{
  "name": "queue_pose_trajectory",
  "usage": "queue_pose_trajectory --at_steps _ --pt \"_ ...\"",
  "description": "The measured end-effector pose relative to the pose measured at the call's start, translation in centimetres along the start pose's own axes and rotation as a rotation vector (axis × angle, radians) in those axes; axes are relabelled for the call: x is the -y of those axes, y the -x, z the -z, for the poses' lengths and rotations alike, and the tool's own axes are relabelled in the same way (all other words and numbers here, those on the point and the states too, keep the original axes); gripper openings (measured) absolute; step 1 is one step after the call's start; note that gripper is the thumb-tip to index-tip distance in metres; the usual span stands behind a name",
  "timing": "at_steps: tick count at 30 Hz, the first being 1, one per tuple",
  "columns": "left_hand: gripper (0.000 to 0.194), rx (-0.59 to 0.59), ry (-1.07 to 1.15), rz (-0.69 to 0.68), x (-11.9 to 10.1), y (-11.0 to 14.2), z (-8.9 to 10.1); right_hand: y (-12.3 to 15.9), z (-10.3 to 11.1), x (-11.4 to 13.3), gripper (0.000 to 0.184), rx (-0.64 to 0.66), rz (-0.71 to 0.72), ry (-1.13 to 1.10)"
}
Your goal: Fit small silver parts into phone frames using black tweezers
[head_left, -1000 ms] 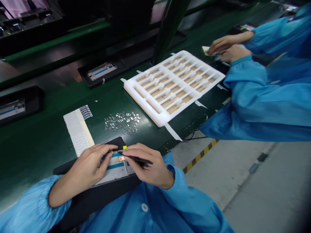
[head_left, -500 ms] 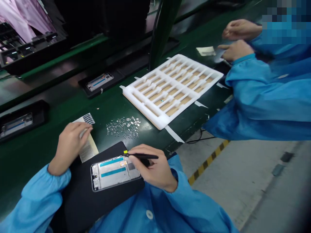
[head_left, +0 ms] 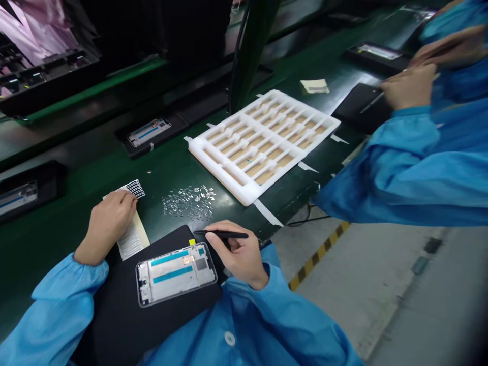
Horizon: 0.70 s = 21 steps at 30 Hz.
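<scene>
A pair of black tweezers (head_left: 229, 234) is gripped in my right hand (head_left: 244, 254), its tips just past the upper edge of the black mat (head_left: 118, 315). Beneath on that mat lies a silver phone frame (head_left: 173, 284) with two blue strips and a yellow tab (head_left: 192, 242) at its upper edge. My left hand (head_left: 111, 216) rests over a pale sheet of narrow strips (head_left: 131, 244), fingers curled together at it; the fingertips are partly hidden. Small shiny pieces (head_left: 190, 202) lie scattered on the green bench between the sheet and the white tray.
A white slotted tray (head_left: 249, 193) is taped to the bench ahead. Black holders with phone frames (head_left: 149, 131) stand farther back and at left (head_left: 18, 198). A co-worker's hands (head_left: 412, 86) are at the right, by a small pad of paper (head_left: 314, 86).
My right hand has drawn the tweezers up off the phone frame to the mat's far edge. My left hand has lowered onto the sheet. The co-worker's hands have moved right and come together.
</scene>
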<state>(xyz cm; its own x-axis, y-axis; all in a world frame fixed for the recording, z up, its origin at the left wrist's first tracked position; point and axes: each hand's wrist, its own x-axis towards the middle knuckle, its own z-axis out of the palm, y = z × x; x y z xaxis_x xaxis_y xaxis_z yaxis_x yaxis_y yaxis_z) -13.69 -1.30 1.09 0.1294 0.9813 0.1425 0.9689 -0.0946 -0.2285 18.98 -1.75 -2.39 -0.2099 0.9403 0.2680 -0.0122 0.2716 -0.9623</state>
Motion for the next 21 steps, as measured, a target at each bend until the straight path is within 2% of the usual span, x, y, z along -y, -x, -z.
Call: queue_pose_trajectory --at_steps 6,10,13,17,19,21 --pt "0.045 0.007 0.005 0.002 0.7 -0.5 0.0 0.1 0.1 0.0 0.009 0.009 -0.014 -0.003" --pt "0.042 -0.013 0.059 -0.015 0.0 0.4 1.8 0.2 0.5 0.6 0.015 0.007 0.039 0.007" --pt "0.037 -0.033 0.12 -0.093 -2.4 2.0 4.2 0.5 0.6 2.0 0.024 0.055 0.138 0.062" --pt "0.02 -0.13 0.281 -0.387 -6.6 4.7 7.3 1.2 0.2 3.9 0.027 0.238 0.294 0.259" --pt "0.014 -0.201 0.321 -0.492 -8.1 5.7 8.2 1.4 -0.2 4.3 0.026 0.336 0.362 0.347" --pt "0.012 -0.239 0.313 -0.526 -9.0 6.4 8.7 1.6 -0.4 4.3 0.024 0.385 0.401 0.392"
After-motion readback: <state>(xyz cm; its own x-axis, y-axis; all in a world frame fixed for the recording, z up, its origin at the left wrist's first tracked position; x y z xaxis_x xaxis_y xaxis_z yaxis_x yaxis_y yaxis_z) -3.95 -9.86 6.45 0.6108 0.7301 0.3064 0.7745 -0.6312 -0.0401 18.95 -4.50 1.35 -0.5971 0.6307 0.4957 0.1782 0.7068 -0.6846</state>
